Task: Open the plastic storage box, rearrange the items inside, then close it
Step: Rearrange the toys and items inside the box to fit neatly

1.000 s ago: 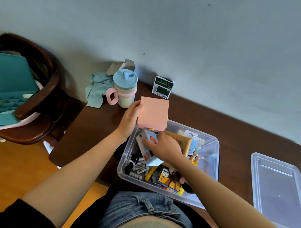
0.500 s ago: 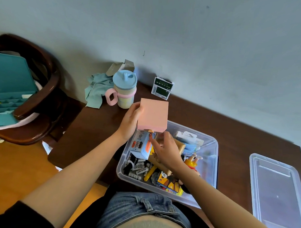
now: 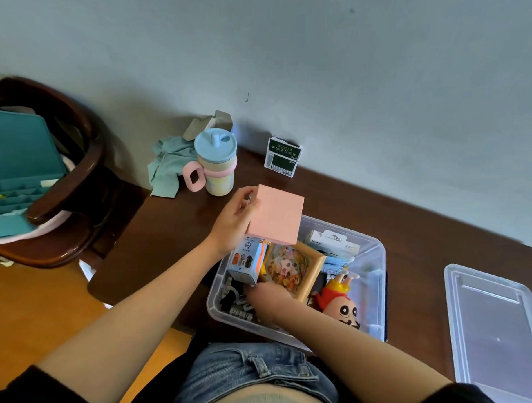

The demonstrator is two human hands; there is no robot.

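Left grip holds pink box; right grip, unclear, reaches into storage box.

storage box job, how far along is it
Opening looks done: the lid lies on the table right of the open storage box. Rearranging is in hand: the left hand holds a pink box above it, and the right hand reaches among the items. Closing is left.

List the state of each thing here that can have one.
storage box: open, items inside
lid: off, lying flat on the table
pink box: held above the storage box by the left hand
right hand: down inside the storage box
cup: upright, lidded
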